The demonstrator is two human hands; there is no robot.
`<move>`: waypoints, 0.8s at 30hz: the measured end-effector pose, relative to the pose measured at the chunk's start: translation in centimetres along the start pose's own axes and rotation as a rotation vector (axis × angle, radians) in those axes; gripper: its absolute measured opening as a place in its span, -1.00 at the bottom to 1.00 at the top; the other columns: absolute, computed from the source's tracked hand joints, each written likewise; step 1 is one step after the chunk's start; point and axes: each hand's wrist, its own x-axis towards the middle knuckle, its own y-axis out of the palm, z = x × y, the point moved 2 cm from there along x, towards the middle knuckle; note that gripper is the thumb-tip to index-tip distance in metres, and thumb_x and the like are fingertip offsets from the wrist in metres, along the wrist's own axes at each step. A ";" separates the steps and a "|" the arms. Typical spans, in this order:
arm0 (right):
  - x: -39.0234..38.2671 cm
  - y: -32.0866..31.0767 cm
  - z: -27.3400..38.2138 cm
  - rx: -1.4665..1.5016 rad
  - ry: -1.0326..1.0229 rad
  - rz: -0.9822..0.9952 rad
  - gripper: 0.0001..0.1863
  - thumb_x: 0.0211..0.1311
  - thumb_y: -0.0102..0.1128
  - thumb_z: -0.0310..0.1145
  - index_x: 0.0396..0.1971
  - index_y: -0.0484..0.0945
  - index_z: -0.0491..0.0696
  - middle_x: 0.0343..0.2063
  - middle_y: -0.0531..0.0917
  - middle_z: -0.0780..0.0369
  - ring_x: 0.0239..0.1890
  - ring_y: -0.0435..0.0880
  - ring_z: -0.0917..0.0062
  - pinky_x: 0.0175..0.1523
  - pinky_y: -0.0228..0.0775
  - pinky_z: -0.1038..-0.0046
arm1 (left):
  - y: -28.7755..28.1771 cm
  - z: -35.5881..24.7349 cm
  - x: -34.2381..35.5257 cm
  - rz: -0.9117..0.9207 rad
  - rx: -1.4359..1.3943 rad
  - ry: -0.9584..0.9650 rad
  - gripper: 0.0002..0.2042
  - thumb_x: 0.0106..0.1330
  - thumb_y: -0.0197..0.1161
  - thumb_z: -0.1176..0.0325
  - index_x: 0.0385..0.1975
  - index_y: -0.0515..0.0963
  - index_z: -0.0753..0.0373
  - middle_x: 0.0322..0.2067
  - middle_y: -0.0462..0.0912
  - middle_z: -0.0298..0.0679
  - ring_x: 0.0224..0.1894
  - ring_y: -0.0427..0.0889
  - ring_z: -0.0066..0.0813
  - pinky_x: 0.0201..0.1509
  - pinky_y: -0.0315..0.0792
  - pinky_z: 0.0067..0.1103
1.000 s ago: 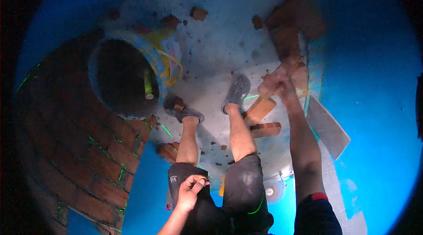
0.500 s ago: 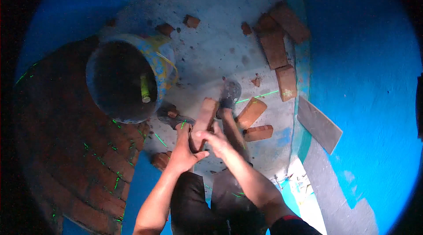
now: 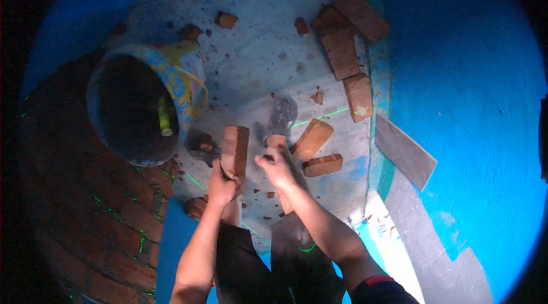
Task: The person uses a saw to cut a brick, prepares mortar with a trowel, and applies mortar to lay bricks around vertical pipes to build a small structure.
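Note:
My left hand (image 3: pixel 222 185) grips a brick (image 3: pixel 234 150) by its near end and holds it up above the floor, its long side pointing away from me. To the right of the brick, a small distance off, my right hand (image 3: pixel 277 168) is raised with its fingers curled; it is slightly blurred, and whether anything is in it I cannot make out. Beyond my right hand one loose brick (image 3: pixel 312 140) lies on the floor, with another brick (image 3: pixel 323 165) beside it.
At left a paint-stained bucket (image 3: pixel 185 76) with a yellow-green handle inside stands by a brick wall (image 3: pixel 123 235). Several bricks (image 3: pixel 341 53) lie along the blue wall (image 3: pixel 468 104). A grey tile (image 3: pixel 405 153) leans there. Broken pieces dot the floor (image 3: pixel 251 41).
My right hand has come off the brick and moved slightly right. My left hand has shifted left with the brick, turning it more upright in view.

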 end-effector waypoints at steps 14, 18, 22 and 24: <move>16.9 -23.8 14.9 -1.075 -0.371 -0.877 0.27 -0.21 0.43 0.18 0.33 -0.11 -0.27 0.20 0.27 -0.11 0.16 0.35 -0.01 0.22 0.26 0.20 | 4.2 4.3 15.3 -0.363 0.050 0.114 -0.36 0.09 0.27 0.38 0.21 0.20 0.28 -0.03 0.52 0.12 0.02 0.53 0.03 0.08 0.39 -0.35; 20.8 -23.3 17.4 -1.294 -0.750 -1.003 0.33 -0.26 0.45 0.15 0.36 -0.19 -0.26 0.17 0.25 -0.17 0.20 0.26 -0.05 0.28 0.16 0.17 | 5.8 5.5 19.7 -0.479 0.221 0.226 -0.21 0.10 0.33 0.24 0.31 0.08 0.29 0.07 0.45 0.16 0.09 0.47 0.10 0.14 0.36 -0.33; 23.4 -23.7 16.8 -1.141 -0.662 -0.997 0.26 -0.23 0.43 0.02 0.38 -0.19 -0.20 0.09 0.29 -0.20 0.10 0.33 -0.06 0.22 0.19 0.09 | 6.3 7.8 21.7 -0.408 0.330 0.007 -0.15 0.06 0.35 0.15 0.33 0.04 0.28 0.09 0.44 0.16 0.11 0.44 0.13 0.15 0.36 -0.28; 22.8 -22.7 15.7 -1.140 -0.779 -0.871 0.23 -0.23 0.42 -0.02 0.38 -0.17 -0.18 0.06 0.31 -0.18 0.08 0.34 -0.03 0.20 0.20 0.07 | 5.8 8.8 22.0 -0.388 0.327 -0.031 -0.16 0.07 0.34 0.17 0.32 0.05 0.29 0.07 0.45 0.16 0.09 0.45 0.12 0.14 0.36 -0.29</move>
